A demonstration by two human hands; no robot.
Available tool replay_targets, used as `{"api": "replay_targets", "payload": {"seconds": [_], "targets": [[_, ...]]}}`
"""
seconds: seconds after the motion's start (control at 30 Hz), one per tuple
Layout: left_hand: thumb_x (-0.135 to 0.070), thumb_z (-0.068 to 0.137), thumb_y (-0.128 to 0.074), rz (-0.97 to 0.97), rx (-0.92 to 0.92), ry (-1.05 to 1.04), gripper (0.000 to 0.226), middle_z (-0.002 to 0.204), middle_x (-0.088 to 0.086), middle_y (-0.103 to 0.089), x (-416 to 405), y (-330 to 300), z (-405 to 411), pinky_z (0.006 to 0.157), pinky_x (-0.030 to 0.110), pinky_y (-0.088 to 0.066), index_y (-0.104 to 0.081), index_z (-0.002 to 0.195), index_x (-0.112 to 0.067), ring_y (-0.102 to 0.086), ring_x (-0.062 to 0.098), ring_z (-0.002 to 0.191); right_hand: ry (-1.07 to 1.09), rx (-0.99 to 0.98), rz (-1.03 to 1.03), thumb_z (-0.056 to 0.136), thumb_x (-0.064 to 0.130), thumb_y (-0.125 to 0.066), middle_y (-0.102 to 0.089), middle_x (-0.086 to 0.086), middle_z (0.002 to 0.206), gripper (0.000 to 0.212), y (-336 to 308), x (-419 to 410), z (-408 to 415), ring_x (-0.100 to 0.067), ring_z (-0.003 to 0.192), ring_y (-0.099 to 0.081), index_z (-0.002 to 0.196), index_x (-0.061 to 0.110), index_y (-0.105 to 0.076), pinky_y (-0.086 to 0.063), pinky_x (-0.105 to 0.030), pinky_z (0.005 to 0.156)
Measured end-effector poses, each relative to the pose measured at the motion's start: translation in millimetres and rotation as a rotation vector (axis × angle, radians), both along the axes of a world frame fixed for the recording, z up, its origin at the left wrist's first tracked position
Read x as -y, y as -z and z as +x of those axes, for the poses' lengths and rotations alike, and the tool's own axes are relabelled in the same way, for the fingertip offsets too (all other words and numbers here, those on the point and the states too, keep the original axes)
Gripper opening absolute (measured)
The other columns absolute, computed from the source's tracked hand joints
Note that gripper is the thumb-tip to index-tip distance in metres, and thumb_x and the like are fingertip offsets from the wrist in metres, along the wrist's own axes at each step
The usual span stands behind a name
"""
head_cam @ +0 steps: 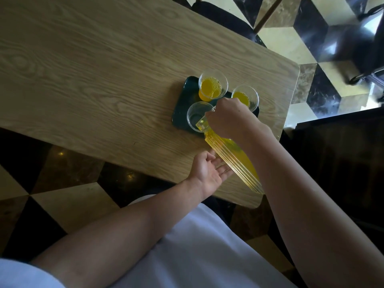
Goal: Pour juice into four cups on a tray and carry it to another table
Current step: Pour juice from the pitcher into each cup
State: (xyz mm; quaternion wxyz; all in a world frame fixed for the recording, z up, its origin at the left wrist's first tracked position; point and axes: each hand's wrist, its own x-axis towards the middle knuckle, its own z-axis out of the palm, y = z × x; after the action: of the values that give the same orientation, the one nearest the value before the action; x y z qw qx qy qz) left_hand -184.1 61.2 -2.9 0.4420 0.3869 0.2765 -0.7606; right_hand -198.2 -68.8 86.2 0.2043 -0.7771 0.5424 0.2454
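**Pouring the third cup, with the spout barely over the rim**

Supporting from below, the left hand [209,173] is lying open, palm up, fingers just touching the ribbed jug [234,161] near its base. If it is slipping away, the full weight is landing on the right hand [230,119], which is clamped round the jug's neck. The spout is hanging over the empty cup [198,117] at the tray [180,113] front; tipping too fast is risking juice splashing past the light cup or nudging it over. Beyond, two filled cups [212,86] are standing close by, the right wrist nearly brushing one. A fourth cup is hidden, if there.
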Motion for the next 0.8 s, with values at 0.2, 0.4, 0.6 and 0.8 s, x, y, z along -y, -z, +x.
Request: {"api": "replay_targets", "payload": {"seconds": [0.2,0.4,0.6,0.8], "targets": [[-0.012,0.093,-0.032,-0.009,-0.031,-0.02,0.065,0.116,0.016,-0.065,4,-5,-1,0.099,0.054,-0.045,-0.03,0.157,-0.02,-0.062,0.037,0.107,0.064,0.0,0.013,0.101,0.027,-0.047,-0.048,-0.001,0.071,0.035,3,10,7,-0.015,0.057,-0.046,0.069,0.013,-0.047,-0.039,-0.027,0.051],[-0.012,0.092,-0.032,-0.029,-0.084,-0.041,0.066,0.123,0.02,-0.063,5,-5,-4,0.105,0.056,-0.041,-0.028,0.157,-0.024,-0.057,0.041,0.119,0.037,-0.029,0.021,0.099,0.023,-0.049,-0.047,-0.002,0.071,0.03,3,16,10,-0.016,0.056,-0.045,0.071,0.012,-0.05,-0.036,-0.024,0.047],[-0.011,0.091,-0.033,-0.028,-0.163,-0.084,0.071,0.158,0.021,-0.039,8,-4,-5,0.111,0.058,-0.034,-0.023,0.16,-0.023,-0.035,0.045,0.145,0.024,-0.063,0.023,0.099,0.023,-0.048,-0.047,-0.003,0.074,0.03,0,19,13,-0.017,0.056,-0.047,0.071,0.013,-0.047,-0.037,-0.025,0.047],[-0.012,0.078,-0.04,-0.08,-0.215,-0.086,0.073,0.137,0.021,-0.058,9,-9,-7,0.112,0.056,-0.036,-0.045,0.15,-0.02,-0.049,0.042,0.131,-0.005,-0.093,0.043,0.098,0.021,-0.05,-0.046,-0.003,0.075,0.029,-5,25,17,-0.016,0.056,-0.046,0.071,0.013,-0.046,-0.034,-0.024,0.045]]}}
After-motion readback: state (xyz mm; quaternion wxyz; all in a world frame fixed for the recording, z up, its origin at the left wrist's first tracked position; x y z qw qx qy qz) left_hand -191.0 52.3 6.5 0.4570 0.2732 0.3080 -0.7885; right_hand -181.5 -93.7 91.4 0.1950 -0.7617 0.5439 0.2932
